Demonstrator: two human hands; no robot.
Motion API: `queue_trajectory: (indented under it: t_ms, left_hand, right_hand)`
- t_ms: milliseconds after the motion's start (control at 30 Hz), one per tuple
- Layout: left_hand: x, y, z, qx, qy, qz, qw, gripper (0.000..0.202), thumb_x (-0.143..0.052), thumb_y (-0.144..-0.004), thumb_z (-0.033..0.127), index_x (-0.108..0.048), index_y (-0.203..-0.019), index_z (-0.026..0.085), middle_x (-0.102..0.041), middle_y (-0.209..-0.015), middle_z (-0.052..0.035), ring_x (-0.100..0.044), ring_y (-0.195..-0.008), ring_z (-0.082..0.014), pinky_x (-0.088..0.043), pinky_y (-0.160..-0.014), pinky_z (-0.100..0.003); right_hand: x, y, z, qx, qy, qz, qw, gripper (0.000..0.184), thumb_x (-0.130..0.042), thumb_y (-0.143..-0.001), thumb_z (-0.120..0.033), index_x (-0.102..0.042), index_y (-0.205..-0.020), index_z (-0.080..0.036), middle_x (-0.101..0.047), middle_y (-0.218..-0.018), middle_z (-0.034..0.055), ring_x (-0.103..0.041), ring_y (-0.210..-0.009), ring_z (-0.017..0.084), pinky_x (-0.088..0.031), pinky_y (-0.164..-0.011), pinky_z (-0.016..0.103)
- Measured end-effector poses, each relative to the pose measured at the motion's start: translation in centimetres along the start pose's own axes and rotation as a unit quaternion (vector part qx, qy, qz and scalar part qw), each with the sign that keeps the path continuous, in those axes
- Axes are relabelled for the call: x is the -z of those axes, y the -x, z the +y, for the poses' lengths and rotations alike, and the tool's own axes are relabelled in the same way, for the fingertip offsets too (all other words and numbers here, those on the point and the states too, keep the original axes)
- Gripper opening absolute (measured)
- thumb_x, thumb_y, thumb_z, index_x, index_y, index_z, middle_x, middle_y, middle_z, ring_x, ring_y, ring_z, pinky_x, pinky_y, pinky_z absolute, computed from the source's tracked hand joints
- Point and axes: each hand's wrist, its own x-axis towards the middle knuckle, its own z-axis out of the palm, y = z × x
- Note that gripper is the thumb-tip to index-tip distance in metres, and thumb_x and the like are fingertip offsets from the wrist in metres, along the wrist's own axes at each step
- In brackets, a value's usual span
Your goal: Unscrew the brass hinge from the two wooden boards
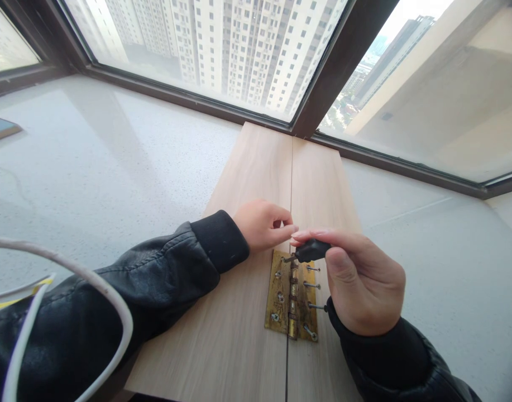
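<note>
A brass-coloured butt hinge (283, 304) lies open across the seam between two pale wooden boards. My right hand (367, 282) grips a short screwdriver (312, 250) by its black handle, its tip at the topmost screw (284, 259) of the left leaf. Just above the hinge, my left hand (264, 224) is closed in a loose pinch, its fingertips close against my right fingertips; whether anything is between them is hidden. Lower screws (274, 317) in the left leaf sit flush. Several screws (311, 333) stick up at a slant from the right leaf.
The left board (222, 346) and narrower right board (318, 184) run up to the window frame (188, 103). White speckled sill (125, 151) extends on both sides. A white cable (124, 312) loops over my left sleeve. A flat object (0, 128) lies at far left.
</note>
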Motion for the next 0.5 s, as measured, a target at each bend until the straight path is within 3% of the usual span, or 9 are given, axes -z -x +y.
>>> queue_trajectory:
  t_ms: [233,500]
  left_hand:
    - [-0.07,0.06,-0.19,-0.011,0.004,0.006,1.000,0.024,-0.057,-0.086,0.027,-0.073,-0.074,0.013,-0.059,-0.057,0.0000,-0.048,-0.055,-0.0088,-0.034,-0.053,-0.022]
    - [-0.18,0.04,-0.27,-0.018,0.006,0.010,1.000,0.024,-0.057,-0.085,0.027,-0.072,-0.072,0.013,-0.058,-0.056,0.0002,-0.048,-0.054,-0.0088,-0.033,-0.053,-0.022]
  right_hand:
    - [0.28,-0.48,-0.37,0.054,0.031,-0.043,0.997,0.031,-0.059,-0.088,-0.013,-0.070,-0.112,-0.029,-0.076,-0.102,0.0002,-0.071,-0.092,0.018,-0.060,-0.082,0.038]
    - [0.65,-0.75,-0.23,0.071,0.023,-0.078,0.994,0.033,-0.059,-0.087,-0.011,-0.069,-0.113,-0.027,-0.075,-0.103,0.0011,-0.071,-0.091,0.018,-0.060,-0.081,0.037]
